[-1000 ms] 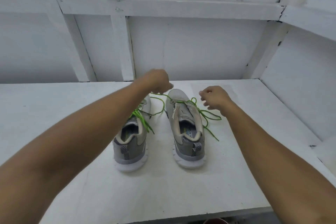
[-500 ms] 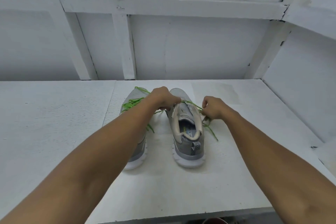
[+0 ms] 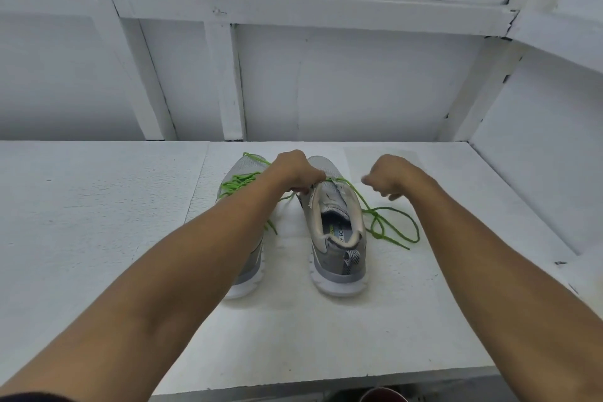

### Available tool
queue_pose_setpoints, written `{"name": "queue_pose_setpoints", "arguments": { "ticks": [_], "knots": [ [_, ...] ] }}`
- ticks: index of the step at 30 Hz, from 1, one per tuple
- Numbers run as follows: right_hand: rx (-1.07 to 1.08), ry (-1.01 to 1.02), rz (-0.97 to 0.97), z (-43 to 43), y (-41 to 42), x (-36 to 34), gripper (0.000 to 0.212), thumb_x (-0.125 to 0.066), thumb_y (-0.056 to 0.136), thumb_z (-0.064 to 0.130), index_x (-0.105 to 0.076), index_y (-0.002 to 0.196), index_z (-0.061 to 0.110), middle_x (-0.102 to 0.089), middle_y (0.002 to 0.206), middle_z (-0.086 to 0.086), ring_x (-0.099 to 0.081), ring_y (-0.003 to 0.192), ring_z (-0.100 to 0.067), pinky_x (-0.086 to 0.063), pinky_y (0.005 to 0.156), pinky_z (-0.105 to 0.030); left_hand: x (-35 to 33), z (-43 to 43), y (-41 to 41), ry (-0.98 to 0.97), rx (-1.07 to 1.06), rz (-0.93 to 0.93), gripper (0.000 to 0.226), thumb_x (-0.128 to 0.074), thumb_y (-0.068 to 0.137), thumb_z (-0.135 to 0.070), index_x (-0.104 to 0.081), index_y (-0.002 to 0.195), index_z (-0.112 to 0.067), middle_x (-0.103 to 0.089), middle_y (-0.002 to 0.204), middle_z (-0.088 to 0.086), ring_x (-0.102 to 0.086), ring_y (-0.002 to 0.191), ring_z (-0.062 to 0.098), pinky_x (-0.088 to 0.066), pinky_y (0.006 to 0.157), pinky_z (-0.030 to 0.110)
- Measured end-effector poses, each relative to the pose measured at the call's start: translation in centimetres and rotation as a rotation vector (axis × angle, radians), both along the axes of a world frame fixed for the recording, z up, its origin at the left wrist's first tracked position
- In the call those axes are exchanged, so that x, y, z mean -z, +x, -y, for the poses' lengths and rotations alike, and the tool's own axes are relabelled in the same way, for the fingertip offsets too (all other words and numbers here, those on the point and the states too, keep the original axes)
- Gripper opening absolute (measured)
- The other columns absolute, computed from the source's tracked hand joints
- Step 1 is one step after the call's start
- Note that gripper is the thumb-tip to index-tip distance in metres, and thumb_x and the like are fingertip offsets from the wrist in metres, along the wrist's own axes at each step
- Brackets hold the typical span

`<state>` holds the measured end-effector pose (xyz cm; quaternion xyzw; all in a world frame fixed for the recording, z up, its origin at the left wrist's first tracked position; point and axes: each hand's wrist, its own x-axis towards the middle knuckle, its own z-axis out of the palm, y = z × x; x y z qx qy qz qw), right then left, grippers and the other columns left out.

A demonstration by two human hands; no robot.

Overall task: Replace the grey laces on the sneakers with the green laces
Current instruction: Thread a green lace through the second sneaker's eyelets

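Note:
Two grey sneakers stand side by side on the white table, heels toward me. The right sneaker (image 3: 337, 238) shows its open collar and insole. My left forearm hides much of the left sneaker (image 3: 243, 173), which has a green lace (image 3: 238, 183) across its top. My left hand (image 3: 295, 171) pinches the green lace at the front of the right sneaker's opening. That lace (image 3: 393, 228) trails off in loose loops on the table to the shoe's right. My right hand (image 3: 390, 178) hovers just right of the shoe, fingers curled, with no lace visibly in it.
The white table (image 3: 98, 222) ends at a white back wall with beams (image 3: 228, 81) and a slanted side wall (image 3: 538, 157) on the right. A red object (image 3: 383, 395) peeks out below the table's front edge.
My right hand has let go of the lace and moved right, away from the shoe; the lace now lies in wider loops on the table. My left hand stays at the shoe.

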<state>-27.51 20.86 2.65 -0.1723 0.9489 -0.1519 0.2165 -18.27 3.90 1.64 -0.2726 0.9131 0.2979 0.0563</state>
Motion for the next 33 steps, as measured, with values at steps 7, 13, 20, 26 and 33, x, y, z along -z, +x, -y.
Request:
{"name": "queue_pose_setpoints", "arguments": {
  "ticks": [7,13,20,26,33],
  "knots": [
    [0.038,-0.258,0.165,2.4,2.5,1.1,0.032,-0.063,0.087,0.035,-0.062,0.082,0.004,-0.064,0.077,-0.013,-0.064,0.065,-0.026,-0.06,0.061,-0.035,0.3,0.8,-0.1,0.059,-0.02,-0.074,0.031,-0.063,0.084,-0.031,-0.069,0.084,0.0,-0.06,0.066,0.008,-0.043,0.047,0.021,-0.037,0.047,0.023],
    [0.062,-0.272,0.147,2.2,2.2,0.8,0.025,-0.06,0.09,0.027,-0.061,0.081,0.004,-0.064,0.072,-0.01,-0.064,0.058,-0.023,-0.054,0.052,-0.027,1.1,1.3,-0.3,0.097,0.025,-0.094,0.033,-0.054,0.093,-0.025,-0.073,0.091,0.001,-0.074,0.088,0.013,-0.05,0.058,0.024,-0.038,0.048,0.023],
    [0.088,-0.329,0.153,2.0,2.3,1.3,0.027,-0.057,0.092,0.026,-0.055,0.072,0.008,-0.059,0.069,-0.007,-0.057,0.058,-0.019,-0.053,0.053,-0.027,1.9,2.6,-0.1,-0.105,0.056,-0.088,0.03,-0.055,0.096,-0.03,-0.07,0.108,-0.007,-0.071,0.108,0.008,-0.059,0.109,0.027,-0.049,0.091,0.035],
    [0.086,-0.326,0.165,2.3,2.4,1.3,0.028,-0.056,0.092,0.025,-0.054,0.07,0.009,-0.058,0.066,-0.006,-0.057,0.057,-0.019,-0.055,0.055,-0.03,1.0,3.4,-0.4,-0.187,0.045,-0.072,0.029,-0.054,0.096,-0.029,-0.066,0.11,-0.008,-0.07,0.108,0.008,-0.058,0.111,0.026,-0.05,0.092,0.039],
    [0.084,-0.337,0.17,2.3,2.6,1.3,0.029,-0.057,0.093,0.027,-0.054,0.072,0.009,-0.058,0.066,-0.006,-0.057,0.055,-0.018,-0.047,0.048,-0.024,-2.3,4.4,-0.8,-0.184,0.037,-0.024,0.026,-0.054,0.093,-0.019,-0.06,0.116,-0.008,-0.072,0.108,0.009,-0.065,0.1,0.026,-0.049,0.08,0.028]
  ]
}}
